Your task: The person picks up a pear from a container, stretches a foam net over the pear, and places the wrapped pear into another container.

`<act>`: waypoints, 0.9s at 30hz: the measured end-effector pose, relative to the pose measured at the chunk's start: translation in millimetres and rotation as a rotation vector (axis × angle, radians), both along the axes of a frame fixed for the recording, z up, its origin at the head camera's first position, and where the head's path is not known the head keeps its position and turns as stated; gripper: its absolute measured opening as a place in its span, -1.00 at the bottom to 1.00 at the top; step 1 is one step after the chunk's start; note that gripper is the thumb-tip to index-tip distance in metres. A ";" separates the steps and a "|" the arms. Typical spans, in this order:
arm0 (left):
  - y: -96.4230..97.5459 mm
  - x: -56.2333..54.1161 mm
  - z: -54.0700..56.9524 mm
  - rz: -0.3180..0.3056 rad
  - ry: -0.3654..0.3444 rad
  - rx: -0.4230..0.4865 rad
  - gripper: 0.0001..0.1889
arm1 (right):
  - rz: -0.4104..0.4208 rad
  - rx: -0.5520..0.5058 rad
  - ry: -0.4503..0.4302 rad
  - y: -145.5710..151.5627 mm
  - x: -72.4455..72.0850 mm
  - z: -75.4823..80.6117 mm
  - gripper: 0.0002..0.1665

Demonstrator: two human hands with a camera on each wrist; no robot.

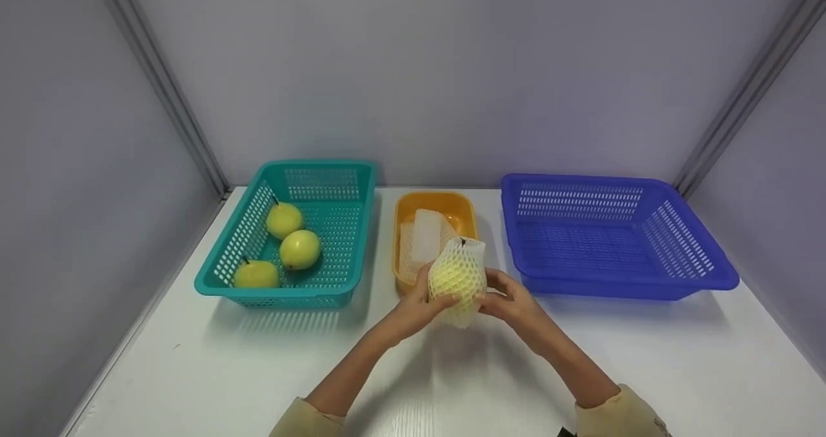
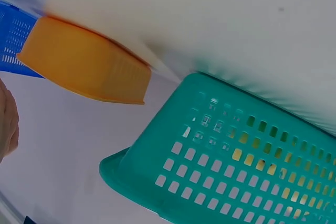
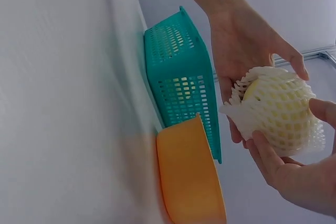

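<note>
A yellow pear [image 1: 457, 278] in a white foam net sleeve is held up between both hands, its dark stem showing at the sleeve's top opening. My left hand [image 1: 414, 309] grips it from the left, thumb across the front. From the other side my right hand [image 1: 514, 303] holds it with thumb and fingers. In the right wrist view the foam net [image 3: 283, 113] wraps the pear, with loose netting past both ends. Just behind stands an orange container [image 1: 433, 199] with more white foam nets [image 1: 426, 235] inside.
On the left, a teal basket [image 1: 335, 290] contains yellow pears [image 1: 300, 250]. A blue-purple basket [image 1: 619, 287] stands at the right. Grey panels [image 1: 439, 75] wall in the white table [image 1: 271, 372] at the back and sides.
</note>
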State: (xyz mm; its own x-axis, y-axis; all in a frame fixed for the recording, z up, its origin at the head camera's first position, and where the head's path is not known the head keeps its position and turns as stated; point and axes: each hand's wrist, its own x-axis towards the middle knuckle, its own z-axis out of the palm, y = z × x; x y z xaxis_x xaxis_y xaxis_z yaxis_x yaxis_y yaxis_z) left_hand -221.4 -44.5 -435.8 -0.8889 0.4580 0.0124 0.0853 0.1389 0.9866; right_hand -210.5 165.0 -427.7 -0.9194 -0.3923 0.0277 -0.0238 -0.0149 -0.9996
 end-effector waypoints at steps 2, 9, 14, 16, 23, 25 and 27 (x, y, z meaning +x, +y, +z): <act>0.9 0.6 0.5 0.000 -0.007 -0.004 -0.18 | -0.021 -0.003 -0.012 -0.6 0.2 -0.1 -0.28; 3.2 -0.4 5.4 0.009 -0.108 0.047 -0.26 | -0.023 0.000 -0.040 1.4 -0.7 0.7 -0.33; 6.7 -4.4 5.7 -0.059 -0.261 0.242 -0.29 | -0.023 0.027 -0.026 3.2 -1.9 -0.3 -0.33; 7.3 -5.4 5.6 -0.085 -0.305 0.304 -0.30 | -0.029 0.023 -0.026 3.7 -2.4 -1.4 -0.33; 7.0 -7.3 4.0 -0.146 -0.406 0.448 -0.39 | -0.056 -0.017 -0.056 6.0 -3.7 -4.6 -0.26; 7.2 -7.7 3.5 -0.160 -0.410 0.456 -0.40 | -0.064 -0.023 -0.068 6.5 -3.9 -5.3 -0.24; 7.5 -8.0 2.7 -0.165 -0.412 0.454 -0.40 | -0.066 -0.031 -0.072 7.1 -3.7 -6.0 -0.25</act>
State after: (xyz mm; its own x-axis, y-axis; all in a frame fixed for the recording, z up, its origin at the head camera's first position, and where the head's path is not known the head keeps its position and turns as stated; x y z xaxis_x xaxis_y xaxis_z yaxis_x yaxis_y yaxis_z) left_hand -229.4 -37.1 -433.1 -0.7801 0.6192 -0.0902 -0.3294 -0.2838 0.9005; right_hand -214.2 172.1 -433.7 -0.9434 -0.3305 -0.0281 0.0460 -0.0465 -0.9979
